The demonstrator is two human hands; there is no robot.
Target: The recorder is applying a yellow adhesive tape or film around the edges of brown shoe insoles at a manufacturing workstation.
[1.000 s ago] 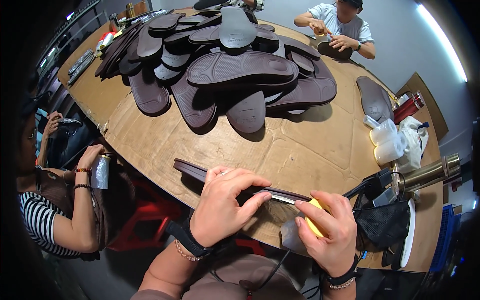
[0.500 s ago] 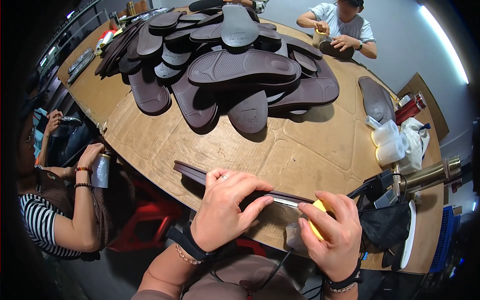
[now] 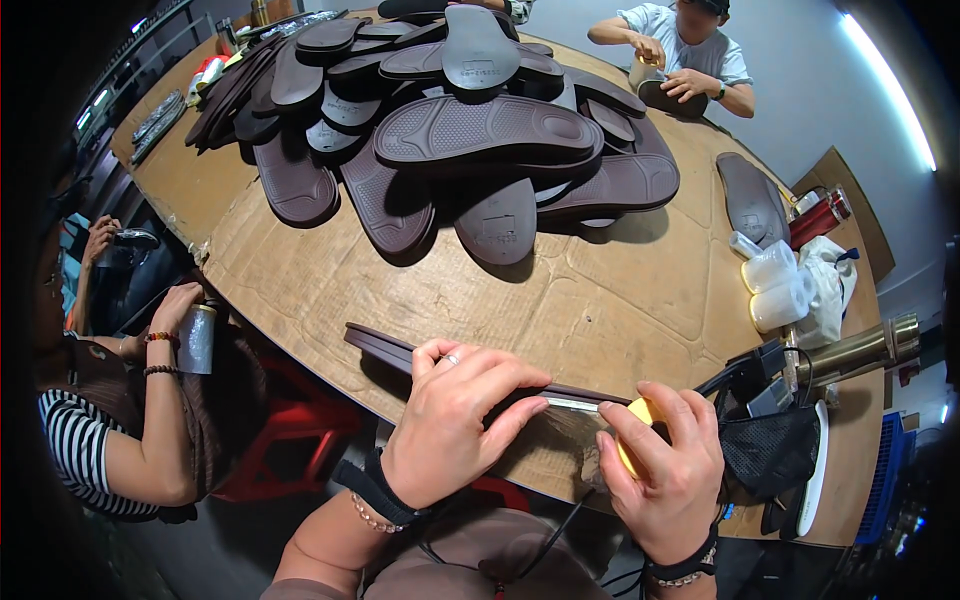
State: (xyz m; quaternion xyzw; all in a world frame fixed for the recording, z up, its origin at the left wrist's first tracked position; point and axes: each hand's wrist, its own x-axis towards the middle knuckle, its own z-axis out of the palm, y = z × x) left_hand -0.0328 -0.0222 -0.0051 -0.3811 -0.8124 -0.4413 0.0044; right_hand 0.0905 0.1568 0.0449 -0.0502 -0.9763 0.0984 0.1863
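Observation:
A dark brown shoe sole [image 3: 372,350] stands on its edge near the front of the table. My left hand [image 3: 450,420] is closed round it, the thumb and fingertips near its upper edge. In my right hand [image 3: 668,475] is a film roll with a yellow core [image 3: 630,440]. Between the roll and my left fingertips stretches a shiny narrow strip of film [image 3: 572,404] along the sole's side. My palm hides much of the roll and the sole's middle.
A heap of brown soles [image 3: 490,135] covers the table's far middle. Clear film rolls [image 3: 778,300], a brass cylinder [image 3: 865,345], a black mesh pouch [image 3: 765,450] and a single sole [image 3: 752,200] lie at right. Co-workers sit at left and far right, handling rolls.
Both hands keep nearly the same place and grip on the sole and film roll. The far co-worker's hand has shifted slightly over their roll.

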